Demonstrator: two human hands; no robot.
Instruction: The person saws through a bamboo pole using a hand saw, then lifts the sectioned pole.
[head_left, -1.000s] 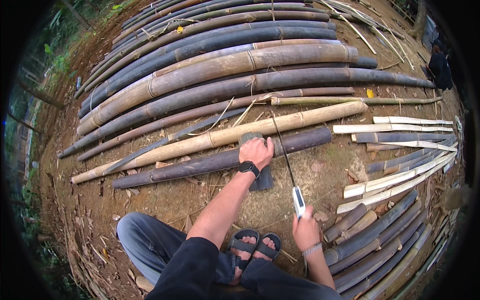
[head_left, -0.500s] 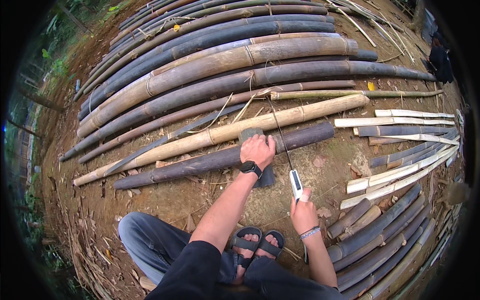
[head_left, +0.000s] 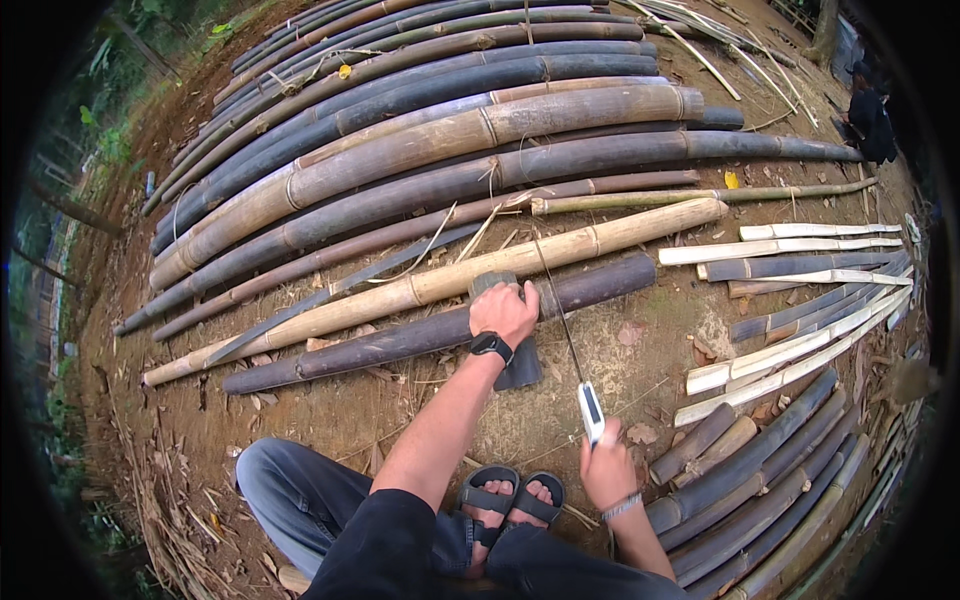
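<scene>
I squat on bare earth beside a row of long bamboo poles. My left hand (head_left: 505,310), a black watch on its wrist, grips the top of a short dark grey piece (head_left: 522,366) that lies across a dark bamboo pole (head_left: 400,342). A pale yellow pole (head_left: 440,280) lies just behind it. My right hand (head_left: 606,472) holds a white-handled tool (head_left: 591,410). Its thin long strip (head_left: 556,300) reaches up across both poles. My sandalled feet (head_left: 510,500) are between my arms.
Many thick dark and tan bamboo poles (head_left: 430,140) lie side by side further back. Split pale strips (head_left: 800,250) and short dark sections (head_left: 750,480) are piled on the right. A person in dark clothes (head_left: 872,120) crouches at the far right. Dry leaves and husks cover the left ground.
My right hand and the white-handled tool have shifted slightly, up and then back down. My left hand stays on the grey piece over the dark pole.
</scene>
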